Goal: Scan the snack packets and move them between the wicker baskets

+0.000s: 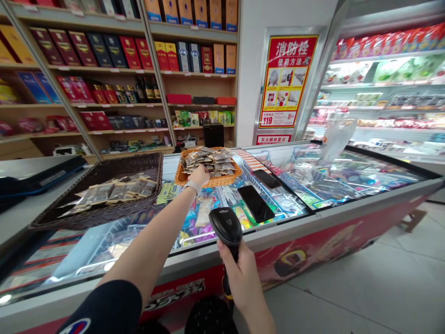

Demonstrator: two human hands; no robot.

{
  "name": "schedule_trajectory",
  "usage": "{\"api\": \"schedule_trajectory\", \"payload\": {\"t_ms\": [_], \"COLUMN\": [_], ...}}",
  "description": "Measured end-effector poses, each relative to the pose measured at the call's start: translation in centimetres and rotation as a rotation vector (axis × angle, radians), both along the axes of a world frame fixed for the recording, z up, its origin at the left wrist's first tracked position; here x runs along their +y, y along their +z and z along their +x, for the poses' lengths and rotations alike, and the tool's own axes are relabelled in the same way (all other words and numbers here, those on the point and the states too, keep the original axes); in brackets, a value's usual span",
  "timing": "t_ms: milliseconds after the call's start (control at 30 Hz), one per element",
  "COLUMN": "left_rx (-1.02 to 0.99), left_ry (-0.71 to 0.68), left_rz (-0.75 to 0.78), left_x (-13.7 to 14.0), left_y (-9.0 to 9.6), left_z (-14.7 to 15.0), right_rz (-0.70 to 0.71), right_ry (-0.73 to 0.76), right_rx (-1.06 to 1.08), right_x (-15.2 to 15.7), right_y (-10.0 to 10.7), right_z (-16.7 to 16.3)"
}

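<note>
My left hand (pixel 199 176), with a pale band at the wrist, is stretched out over the near rim of an orange wicker basket (pixel 227 181). Its fingers are curled closed at the small flat packets (pixel 210 160) heaped there; whether a packet is between them is hidden. Held upright in my right hand (pixel 241 276) is a black barcode scanner (pixel 225 225), gripped by its handle in front of the freezer. To the left, a dark brown wicker basket (pixel 153 168) contains more of the small packets (pixel 118 191).
Both baskets rest on a glass-topped chest freezer (pixel 313 229) full of packaged goods. Two black phones (pixel 256 204) (pixel 267 178) lie on the glass. A clear plastic bag (pixel 337 139) stands farther right. Shelves of boxes (pixel 111 51) line the back wall; tiled floor (pixel 333 297) shows at right.
</note>
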State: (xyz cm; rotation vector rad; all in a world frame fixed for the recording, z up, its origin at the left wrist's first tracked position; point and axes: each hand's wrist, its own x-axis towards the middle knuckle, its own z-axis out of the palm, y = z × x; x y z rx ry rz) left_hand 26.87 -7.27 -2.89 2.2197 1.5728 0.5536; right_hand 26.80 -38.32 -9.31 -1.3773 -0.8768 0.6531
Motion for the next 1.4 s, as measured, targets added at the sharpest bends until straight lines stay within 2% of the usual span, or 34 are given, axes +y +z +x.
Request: {"api": "schedule_trajectory", "payload": {"t_ms": [200, 300, 367, 433, 567, 767, 900, 1033, 1400], "left_rx": [-0.225, -0.537, -0.77, -0.898, -1.047, -1.1, -1.122, -1.179, -1.161], "left_ry": [0.022, 0.003, -0.042, -0.087, -0.098, 0.024, 0.058, 0.051, -0.007], "left_rz": [-0.023, -0.134, -0.187, -0.155, -0.005, 0.024, -0.017, -0.075, -0.087], "left_x": [0.6, 0.3, -0.8, -2.5, -6.7, -11.7, -13.0, -13.3, -13.3], "left_y": [0.3, 1.0, 1.3, 1.0, -1.6, -6.7, -8.5, -9.1, -9.1], "left_z": [-0.6, -2.3, -4.3, -6.8, -11.9, -16.6, -17.5, -17.5, -17.4], "right_rz": [0.025, 0.028, 0.014, 0.005, 0.026, 0.057, -0.01, -0.06, -0.097], "right_ry": [-0.036, -0.047, -0.036, -0.018, 0.03, 0.094, 0.124, 0.111, 0.088], "right_rx": [-0.027, -0.055, -0.076, -0.088, -0.097, -0.111, -0.148, -0.217, -0.33], "right_x": [0.0, 0.2, 0.3, 0.5, 0.8, 1.0, 1.0, 1.1, 1.5], "right_y": [0.7, 0.8, 0.9, 1.1, 1.5, 1.3, 0.7, 0.2, -0.2], "right_z": [-0.3, -0.7, -1.1, -1.6, -3.1, -5.5, -6.3, -6.9, -7.5]}}
